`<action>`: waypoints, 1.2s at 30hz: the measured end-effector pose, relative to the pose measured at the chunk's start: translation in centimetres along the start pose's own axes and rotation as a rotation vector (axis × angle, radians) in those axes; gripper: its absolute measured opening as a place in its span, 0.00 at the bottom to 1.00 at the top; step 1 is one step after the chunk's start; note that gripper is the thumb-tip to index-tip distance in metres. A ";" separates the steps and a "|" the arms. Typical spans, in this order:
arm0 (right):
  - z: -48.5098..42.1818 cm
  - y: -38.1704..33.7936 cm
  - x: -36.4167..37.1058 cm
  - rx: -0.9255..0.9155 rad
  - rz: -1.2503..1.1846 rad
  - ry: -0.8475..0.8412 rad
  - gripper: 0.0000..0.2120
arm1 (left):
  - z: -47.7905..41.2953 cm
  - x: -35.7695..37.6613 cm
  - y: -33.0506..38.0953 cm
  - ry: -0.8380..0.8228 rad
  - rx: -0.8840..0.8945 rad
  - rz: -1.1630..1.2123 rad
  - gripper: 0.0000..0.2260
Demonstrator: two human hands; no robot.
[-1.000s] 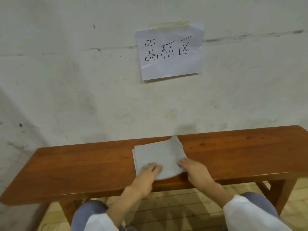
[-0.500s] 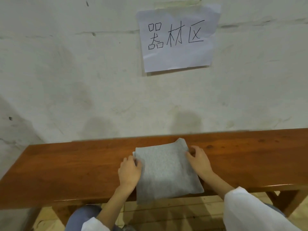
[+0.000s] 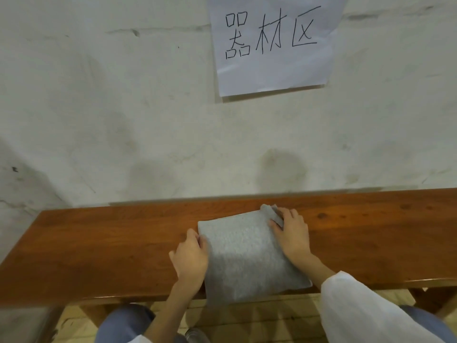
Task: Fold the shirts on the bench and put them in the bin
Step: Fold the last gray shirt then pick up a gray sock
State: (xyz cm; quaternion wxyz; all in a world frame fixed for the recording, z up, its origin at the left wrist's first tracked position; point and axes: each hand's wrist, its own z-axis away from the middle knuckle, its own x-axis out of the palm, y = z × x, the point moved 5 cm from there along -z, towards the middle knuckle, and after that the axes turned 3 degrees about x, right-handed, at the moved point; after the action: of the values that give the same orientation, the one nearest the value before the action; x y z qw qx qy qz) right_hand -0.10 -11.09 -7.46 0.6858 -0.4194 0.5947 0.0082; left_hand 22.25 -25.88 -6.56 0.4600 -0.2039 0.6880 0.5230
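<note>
A grey shirt (image 3: 247, 258), folded into a thick square, lies on the wooden bench (image 3: 111, 243), with its near edge hanging over the front of the seat. My left hand (image 3: 190, 261) grips the shirt's left edge, thumb on top and fingertips tucked out of sight at the fold. On the right edge near the far corner, my right hand (image 3: 291, 236) holds the shirt, a loose flap of cloth caught between thumb and fingers. No bin is in view.
The bench stands against a stained white wall with a paper sign (image 3: 272, 43) taped above it. Bare seat runs to both sides of the shirt. My knees and a wooden floor (image 3: 247, 323) show below the bench's front edge.
The shirt's near half was folded out flat toward me. My hands moved from its near edge to its two sides, and the camera came closer to the bench.
</note>
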 end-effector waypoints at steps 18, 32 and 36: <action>8.4 1.4 -2.4 0.379 -0.138 -0.190 0.11 | 7.9 1.7 -2.4 -0.341 -0.019 0.090 0.17; 14.0 6.1 -12.2 0.281 -0.595 0.170 0.03 | 9.8 -0.6 9.8 -0.457 -0.167 0.833 0.30; 18.3 14.3 -17.7 0.416 -0.615 0.341 0.11 | 14.1 3.5 19.3 -0.692 0.103 0.789 0.16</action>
State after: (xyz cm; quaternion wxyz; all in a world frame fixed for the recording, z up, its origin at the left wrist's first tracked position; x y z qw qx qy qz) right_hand 2.24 17.57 -2.06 0.6181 -0.4253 0.5356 -0.3876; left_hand 11.73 -5.28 0.38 0.4379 0.2778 0.5451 0.6587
